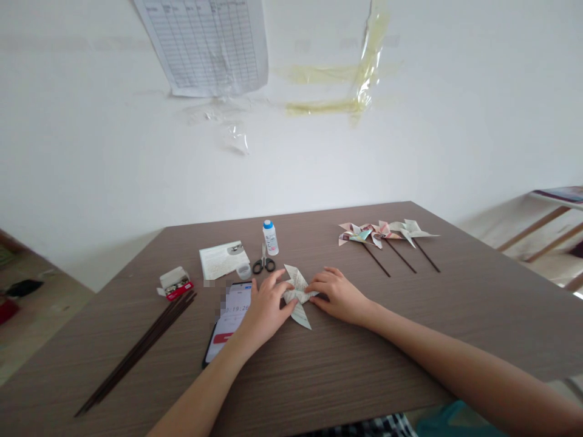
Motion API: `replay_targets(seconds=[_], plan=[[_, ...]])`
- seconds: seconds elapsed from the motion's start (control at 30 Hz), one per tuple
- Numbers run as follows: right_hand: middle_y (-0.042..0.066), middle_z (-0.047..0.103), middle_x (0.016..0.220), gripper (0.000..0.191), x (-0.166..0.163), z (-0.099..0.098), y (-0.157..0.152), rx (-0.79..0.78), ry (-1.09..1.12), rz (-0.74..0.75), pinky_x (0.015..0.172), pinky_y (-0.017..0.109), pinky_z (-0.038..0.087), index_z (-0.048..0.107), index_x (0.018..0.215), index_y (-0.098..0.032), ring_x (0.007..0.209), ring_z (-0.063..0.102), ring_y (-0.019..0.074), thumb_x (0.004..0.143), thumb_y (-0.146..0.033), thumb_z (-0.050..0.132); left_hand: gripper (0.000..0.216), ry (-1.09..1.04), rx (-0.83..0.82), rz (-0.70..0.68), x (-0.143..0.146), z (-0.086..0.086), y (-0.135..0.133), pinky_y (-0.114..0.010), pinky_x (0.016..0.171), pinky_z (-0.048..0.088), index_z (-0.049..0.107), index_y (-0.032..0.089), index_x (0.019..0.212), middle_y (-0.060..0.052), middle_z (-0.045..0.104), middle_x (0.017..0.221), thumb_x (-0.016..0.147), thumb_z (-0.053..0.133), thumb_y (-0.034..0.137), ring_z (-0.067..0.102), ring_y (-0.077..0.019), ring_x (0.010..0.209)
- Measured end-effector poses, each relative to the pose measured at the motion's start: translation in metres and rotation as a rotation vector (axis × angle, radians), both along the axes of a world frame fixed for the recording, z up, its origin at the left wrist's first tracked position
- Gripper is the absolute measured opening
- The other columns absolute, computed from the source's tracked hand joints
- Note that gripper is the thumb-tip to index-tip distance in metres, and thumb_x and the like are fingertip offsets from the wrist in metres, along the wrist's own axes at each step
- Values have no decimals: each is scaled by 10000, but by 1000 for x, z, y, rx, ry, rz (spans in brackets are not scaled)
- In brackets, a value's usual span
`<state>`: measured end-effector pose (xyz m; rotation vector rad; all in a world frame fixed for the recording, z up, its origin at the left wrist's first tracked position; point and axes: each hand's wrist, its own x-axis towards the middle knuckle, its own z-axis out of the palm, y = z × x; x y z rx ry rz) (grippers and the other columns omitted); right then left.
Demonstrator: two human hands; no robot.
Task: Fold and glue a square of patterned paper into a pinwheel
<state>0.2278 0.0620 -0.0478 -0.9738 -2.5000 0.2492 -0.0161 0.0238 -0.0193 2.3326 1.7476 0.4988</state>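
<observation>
A paper pinwheel (299, 295) folded from printed pages lies on the table between my two hands. My left hand (269, 303) grips its left side, with the thumb near the pinwheel's centre and the fingers curled over the paper. On the opposite side, my right hand (336, 295) holds a blade between thumb and bent fingers. One blade points away from me and another points toward me. What lies under my fingertips is hidden. Close to my left forearm, a phone (234, 303) shows a running timer.
Scissors (263, 263), a blue-capped glue bottle (270, 237), a small translucent cup (243, 271) and stacked paper (221, 261) stand behind my hands. At left are an open red-white box (177, 284) and dark sticks (136, 352). Three finished pinwheels on sticks (387, 233) lie back right on the brown table (387, 388).
</observation>
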Motion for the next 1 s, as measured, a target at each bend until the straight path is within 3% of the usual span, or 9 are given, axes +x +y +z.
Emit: replay_targets(seconds=[0.33, 0.67, 1.0], plan=[[92, 865, 1166, 232, 0, -1, 1, 13, 46, 16, 1230, 533, 512, 856, 1268, -252, 1157, 799, 282, 1076, -177, 748, 311, 116, 6, 15, -5, 13, -8, -866, 1379, 282, 840, 276, 1369, -166, 602, 1764, 1072, 757, 233, 536, -453, 1668], [98, 853, 1165, 231, 7, 12, 2, 19, 88, -16, 1147, 470, 550, 851, 1272, -240, 1153, 787, 282, 1072, -170, 760, 361, 202, -30, 53, -16, 31, -5, -865, 1379, 250, 800, 298, 1463, -161, 650, 1728, 1110, 722, 318, 555, -426, 1652], [98, 873, 1229, 242, 24, 18, 15, -13, 26, -69, 1219, 530, 528, 870, 1269, -270, 1206, 804, 301, 1077, -199, 742, 362, 262, -28, 71, -24, 39, -5, -871, 1361, 260, 784, 340, 1470, -135, 673, 1705, 1121, 686, 347, 547, -421, 1642]])
